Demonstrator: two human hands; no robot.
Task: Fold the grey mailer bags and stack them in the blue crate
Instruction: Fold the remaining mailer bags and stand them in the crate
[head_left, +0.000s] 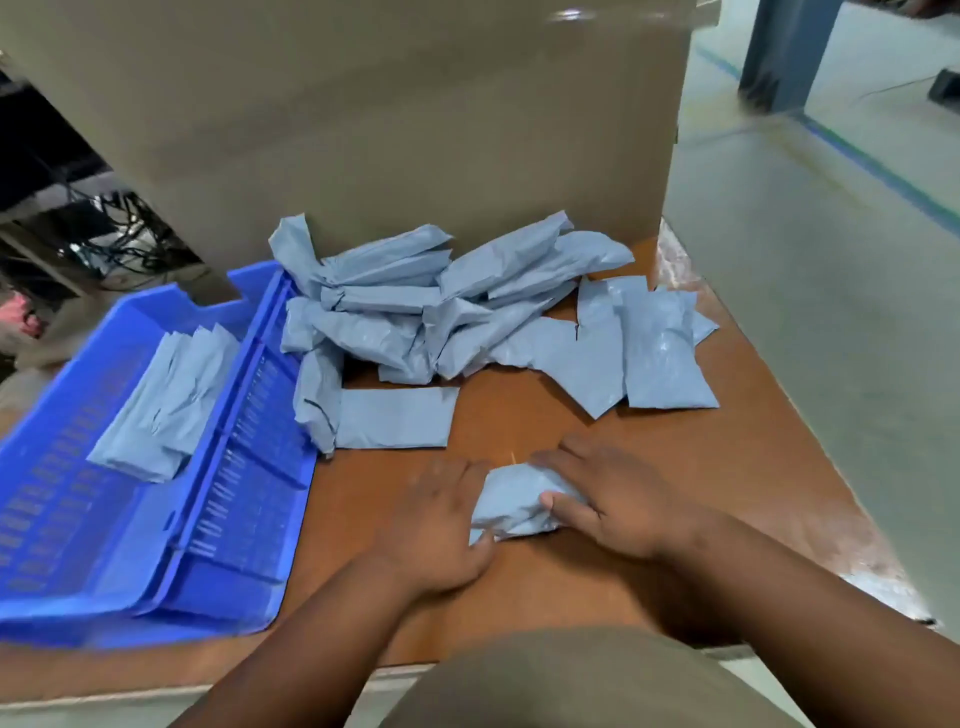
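Both your hands work one grey mailer bag (514, 501) near the table's (675, 441) front edge: your left hand (441, 525) lies flat against its left end, your right hand (618, 499) curls over its right end. Unfolded bags (441, 306) are heaped toward the back edge, and folded bags (166, 395) lie in the blue crate (218, 519) at the left edge.

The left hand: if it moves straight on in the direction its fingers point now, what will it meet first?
Probably the flat folded mailer bag lying just beyond the left hand on the table, though depth is uncertain.
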